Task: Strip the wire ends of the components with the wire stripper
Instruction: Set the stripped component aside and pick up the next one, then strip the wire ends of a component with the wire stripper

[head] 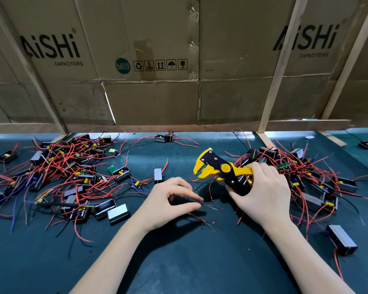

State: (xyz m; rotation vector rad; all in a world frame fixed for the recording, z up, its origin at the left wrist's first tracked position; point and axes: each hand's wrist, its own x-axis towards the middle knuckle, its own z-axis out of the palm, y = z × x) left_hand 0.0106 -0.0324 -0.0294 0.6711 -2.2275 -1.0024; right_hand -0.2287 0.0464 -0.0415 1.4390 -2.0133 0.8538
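Observation:
My right hand (263, 192) grips the black handles of a yellow and black wire stripper (218, 169), whose jaws point left above the dark green mat. My left hand (170, 202) hovers at the mat's centre with thumb and forefinger brought together on thin wire ends (208, 206) that lie below the stripper. It is too fine to tell which component these wires belong to. Small red bits of insulation (213, 223) lie scattered around the hands.
A large tangle of black boxed components with red, black and blue wires (62, 172) covers the left of the mat. A second pile (302, 177) lies at the right behind my right hand. Single components (158, 174) (342, 238) lie apart. Cardboard sheets and wooden slats (270, 115) wall the back.

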